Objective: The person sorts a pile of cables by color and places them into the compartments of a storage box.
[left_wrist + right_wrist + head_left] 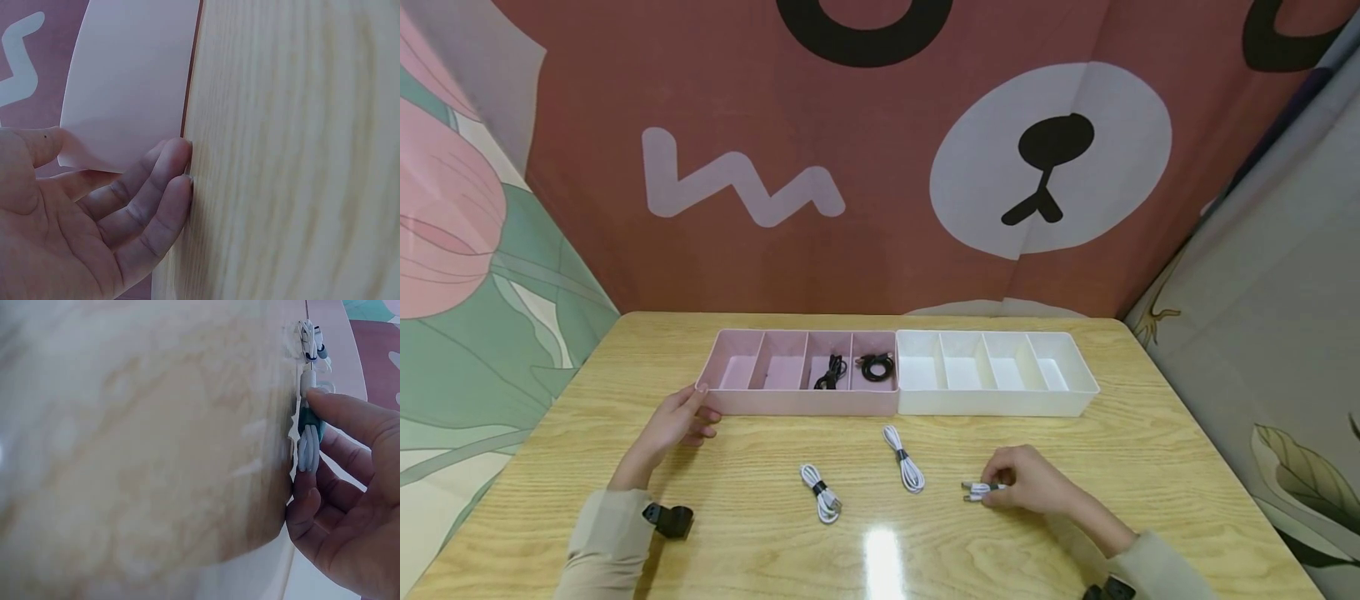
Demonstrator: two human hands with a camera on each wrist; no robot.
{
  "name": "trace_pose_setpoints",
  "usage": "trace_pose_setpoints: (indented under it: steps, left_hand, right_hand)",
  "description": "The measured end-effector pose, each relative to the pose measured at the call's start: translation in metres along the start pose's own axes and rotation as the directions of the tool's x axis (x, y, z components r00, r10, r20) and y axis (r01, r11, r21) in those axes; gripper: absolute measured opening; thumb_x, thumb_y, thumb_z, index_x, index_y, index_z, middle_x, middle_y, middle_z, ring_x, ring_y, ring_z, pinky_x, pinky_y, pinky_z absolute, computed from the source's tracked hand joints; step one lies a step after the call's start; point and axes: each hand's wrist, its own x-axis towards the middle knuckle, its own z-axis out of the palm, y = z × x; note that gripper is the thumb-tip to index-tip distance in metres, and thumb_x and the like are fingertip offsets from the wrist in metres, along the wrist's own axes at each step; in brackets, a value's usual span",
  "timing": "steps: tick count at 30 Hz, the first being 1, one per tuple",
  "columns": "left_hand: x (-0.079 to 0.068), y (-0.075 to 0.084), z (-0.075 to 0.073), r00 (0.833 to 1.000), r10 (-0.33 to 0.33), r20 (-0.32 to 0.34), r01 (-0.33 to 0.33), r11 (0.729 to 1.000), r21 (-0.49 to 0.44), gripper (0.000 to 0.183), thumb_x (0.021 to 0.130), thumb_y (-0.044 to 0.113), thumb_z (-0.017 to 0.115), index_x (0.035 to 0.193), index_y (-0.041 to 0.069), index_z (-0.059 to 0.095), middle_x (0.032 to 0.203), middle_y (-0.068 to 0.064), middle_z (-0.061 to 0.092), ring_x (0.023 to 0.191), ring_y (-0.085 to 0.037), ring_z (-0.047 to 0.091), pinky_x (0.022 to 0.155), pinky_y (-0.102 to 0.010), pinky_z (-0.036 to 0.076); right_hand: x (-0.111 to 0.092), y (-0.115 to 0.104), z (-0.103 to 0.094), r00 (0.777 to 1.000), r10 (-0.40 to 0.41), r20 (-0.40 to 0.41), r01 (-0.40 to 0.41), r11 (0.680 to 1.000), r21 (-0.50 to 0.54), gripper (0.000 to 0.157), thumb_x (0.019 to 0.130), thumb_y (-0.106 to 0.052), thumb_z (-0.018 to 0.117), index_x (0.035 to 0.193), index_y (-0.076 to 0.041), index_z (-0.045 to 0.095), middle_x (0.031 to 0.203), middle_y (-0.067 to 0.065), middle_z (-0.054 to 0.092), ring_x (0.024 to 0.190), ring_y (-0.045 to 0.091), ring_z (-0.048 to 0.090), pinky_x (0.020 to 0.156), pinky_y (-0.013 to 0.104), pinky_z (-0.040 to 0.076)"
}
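My left hand [677, 417] holds the front left corner of a pink divided box [805, 403], thumb at its rim and fingers curled by its lower edge; the left wrist view shows the box's smooth pink wall [131, 75] close up. My right hand [1030, 479] pinches a bundled white cable [976, 491] low over the table, between thumb and fingers. Its dark tie and looped strands [309, 447] show in the right wrist view. Two more white cables, one at centre [904, 460] and one further left [822, 493], lie tied up on the wooden table.
A white divided box [1000, 403] stands end to end with the pink one at the back of the table [745, 517]. Black coiled cables, one [831, 372] and another [876, 367], lie in the pink box's two right compartments. A printed curtain [880, 267] hangs behind.
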Motion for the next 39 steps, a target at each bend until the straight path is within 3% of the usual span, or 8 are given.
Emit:
trace_pose_setpoints:
  steps: [20,26,39]
  left_hand:
    - [0.0,0.001,0.0,1.0,-0.008,-0.008,0.008,1.0,0.008,0.057,0.1,0.041,0.024,0.122,-0.01,0.038,0.09,-0.017,0.059,0.069,-0.021,0.061,0.058,-0.036,0.05]
    - [0.0,0.0,0.0,1.0,-0.008,-0.006,0.008,1.0,0.009,0.057,0.1,0.041,0.023,0.122,-0.01,0.038,0.089,-0.016,0.059,0.069,-0.021,0.061,0.058,-0.036,0.05]
    - [-0.001,0.001,0.0,1.0,0.001,-0.008,-0.001,1.0,0.016,0.057,0.1,0.04,0.023,0.123,-0.01,0.038,0.09,-0.019,0.06,0.069,-0.022,0.061,0.058,-0.036,0.05]
  right_hand:
    - [0.001,-0.007,-0.005,0.999,0.045,-0.004,-0.044,0.997,0.058,0.009,0.075,-0.017,0.075,0.078,-0.012,0.068,0.07,-0.011,0.059,0.062,0.001,0.05,0.053,0.023,0.045]
    - [0.003,-0.009,-0.007,0.996,0.074,-0.057,-0.073,0.997,0.026,0.01,0.073,-0.015,0.076,0.077,-0.012,0.068,0.068,-0.011,0.059,0.061,0.001,0.05,0.052,0.023,0.044]
    - [0.006,-0.017,-0.012,0.987,0.039,-0.154,-0.04,0.999,-0.001,0.009,0.075,-0.014,0.075,0.078,-0.01,0.068,0.071,-0.009,0.062,0.062,0.002,0.052,0.053,0.023,0.044]
